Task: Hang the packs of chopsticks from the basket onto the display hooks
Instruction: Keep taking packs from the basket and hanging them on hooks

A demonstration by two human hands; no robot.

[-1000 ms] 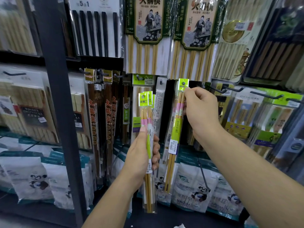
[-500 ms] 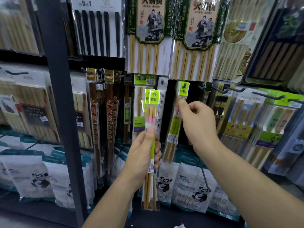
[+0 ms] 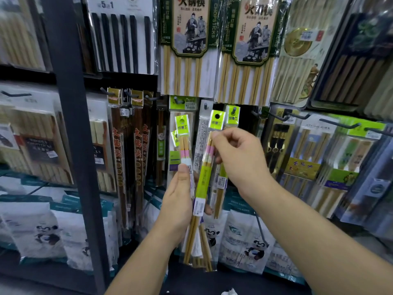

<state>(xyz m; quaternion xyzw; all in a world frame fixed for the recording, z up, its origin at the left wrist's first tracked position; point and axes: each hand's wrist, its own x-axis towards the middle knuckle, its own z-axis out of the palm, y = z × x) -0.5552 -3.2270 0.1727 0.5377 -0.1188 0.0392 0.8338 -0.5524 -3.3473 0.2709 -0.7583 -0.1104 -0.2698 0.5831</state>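
Step in hand: peeling one pack off the bundle to hang it.

Left hand [image 3: 178, 201] is wrapped round the bundle [image 3: 184, 143], thumb on the front. Headers are up at 12 o'clock and chopstick tips stick out below at 6.

Right hand [image 3: 242, 160] pinches a single pack [image 3: 203, 177] on its upper part, thumb and fingertips closed on it. The pack is tilted, header [image 3: 217, 121] leaning to 1 o'clock. Its lower end sits by the left fingers, and I can't tell if it's clear of the bundle.

One matching hung pack [image 3: 232, 118] is on the hook [image 3: 234, 109], at 12 o'clock of the right hand, just beside the held header at its 2 o'clock. Basket not in view.

Progress, my read: one up, a few left in the bundle.

Next, as I judge it:
- Slide the pack free and square it upright.
- Line the header hole up with the hook tip.
- Push it on in front of the hung one.

The film looks floppy, so grip closer to the header. The white pack [image 3: 201, 141] at 9 o'clock of the hook hangs close, so it's a snag risk.
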